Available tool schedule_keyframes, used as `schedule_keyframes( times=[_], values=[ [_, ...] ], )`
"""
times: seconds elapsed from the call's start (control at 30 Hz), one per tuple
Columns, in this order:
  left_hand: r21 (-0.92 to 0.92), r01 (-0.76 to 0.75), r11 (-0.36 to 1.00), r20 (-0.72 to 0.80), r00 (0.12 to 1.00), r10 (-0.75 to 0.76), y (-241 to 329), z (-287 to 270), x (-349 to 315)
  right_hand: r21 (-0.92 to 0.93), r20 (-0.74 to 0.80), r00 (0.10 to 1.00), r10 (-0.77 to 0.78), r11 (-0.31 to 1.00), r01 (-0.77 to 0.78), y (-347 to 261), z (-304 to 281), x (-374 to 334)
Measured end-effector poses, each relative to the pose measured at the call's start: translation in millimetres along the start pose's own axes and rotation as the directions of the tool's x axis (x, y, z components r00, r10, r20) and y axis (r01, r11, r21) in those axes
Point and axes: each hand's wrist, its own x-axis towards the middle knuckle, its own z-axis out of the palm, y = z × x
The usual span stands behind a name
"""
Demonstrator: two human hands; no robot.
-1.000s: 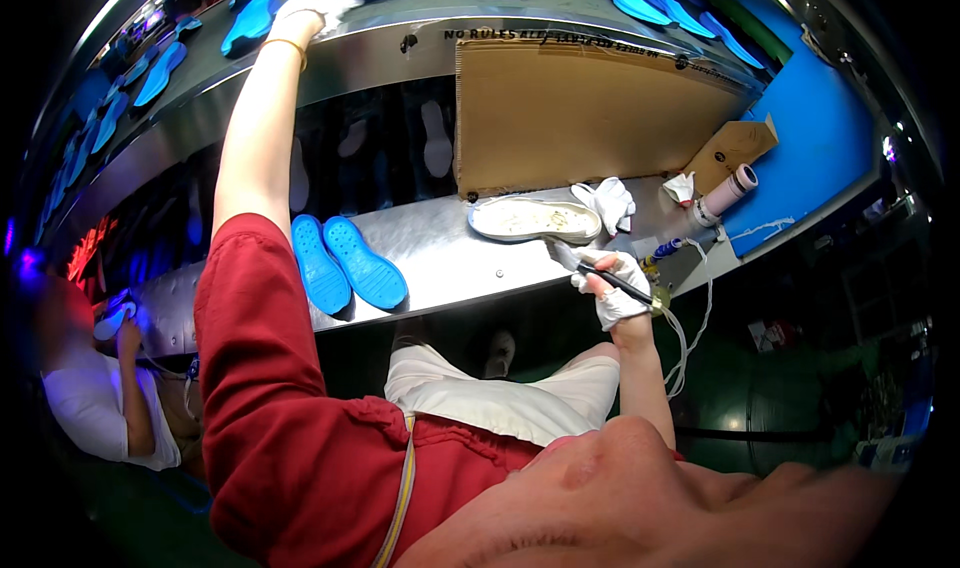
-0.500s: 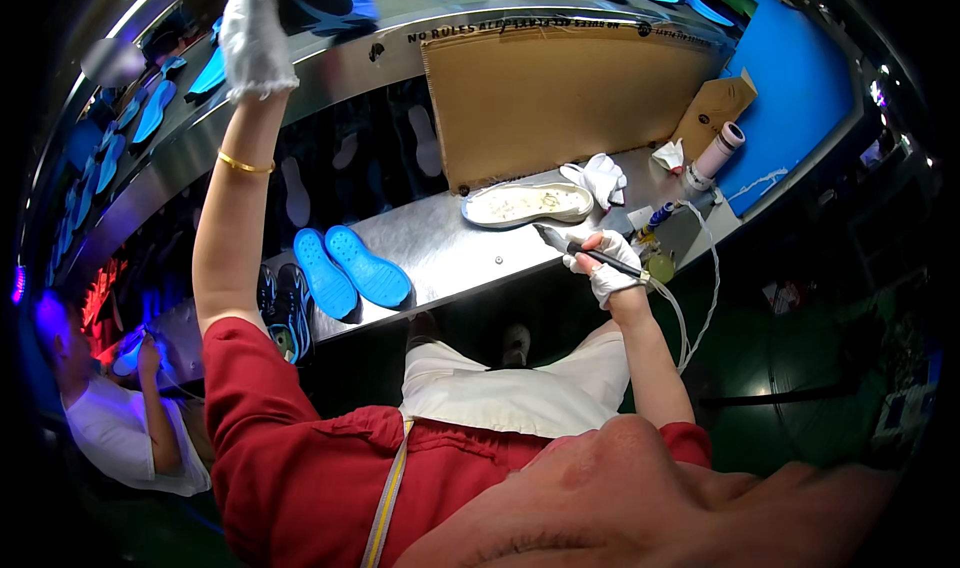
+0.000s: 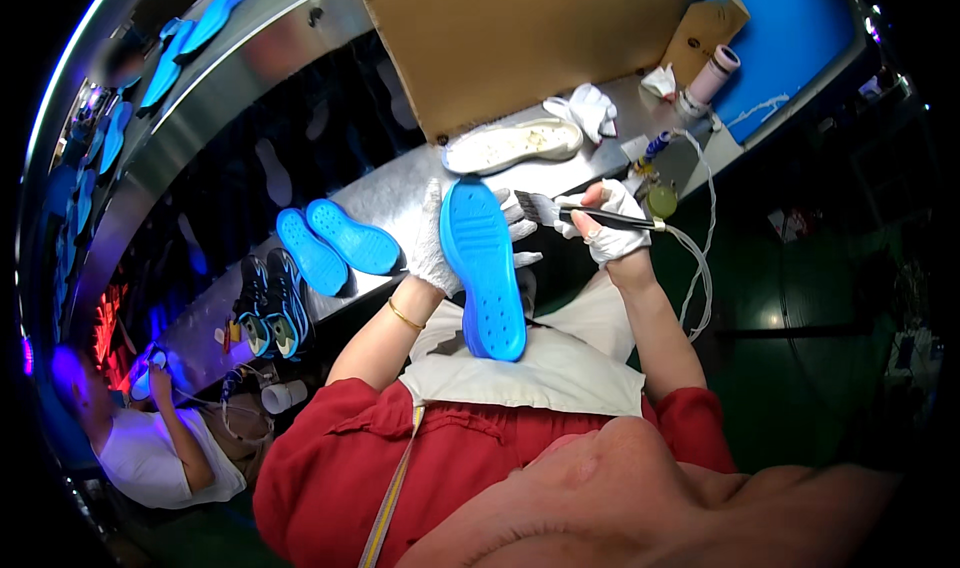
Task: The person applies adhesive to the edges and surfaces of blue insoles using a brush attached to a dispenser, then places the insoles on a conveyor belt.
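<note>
A blue shoe sole (image 3: 484,258) with small holes and ridges lies across my gloved left hand (image 3: 434,243), which grips it from beneath above my lap. Some of the fingers show past its right edge. In my right hand (image 3: 612,224), gloved with bare fingertips, is a black-handled brush (image 3: 540,208) joined to a clear tube. Its dark bristles point left, close to the sole's upper right edge; whether they touch it I cannot tell. Beyond the brush, a cream shoe-shaped piece (image 3: 512,146) with yellowish smears lies on the metal bench (image 3: 405,203).
Two more blue soles (image 3: 340,243) lie at the bench's left, beside dark shoes (image 3: 272,303). A cardboard sheet (image 3: 530,48) stands behind. White gloves (image 3: 585,111) and a pink bottle (image 3: 712,73) are at right. Blue soles line the conveyor (image 3: 180,128); a co-worker (image 3: 165,438) sits at far left.
My left hand has come down from the conveyor to my lap with a blue sole. The right hand with the brush has shifted only slightly. My view has turned a little.
</note>
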Motion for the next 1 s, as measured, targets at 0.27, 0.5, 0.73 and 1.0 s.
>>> schedule_keyframes(
  times=[0.27,0.5,0.73,1.0],
  values=[
    [-0.091,-0.189,0.978,-0.042,0.982,0.186,-27,6,16,-0.369,-0.022,0.972,-0.232,0.906,0.208,5,27,19],
    [0.272,-0.486,0.831,-0.184,0.821,0.54,-37,-24,49,-0.556,0.158,0.895,-0.417,0.712,0.429,8,59,16],
    [0.334,-0.375,0.865,-0.174,0.877,0.447,-20,-24,37,-0.5,0.227,0.903,-0.364,0.752,0.429,6,52,8],
    [0.186,-0.305,0.934,-0.123,0.936,0.33,-8,-20,24,-0.553,0.316,0.884,-0.344,0.691,0.466,11,51,-13]
  ],
)
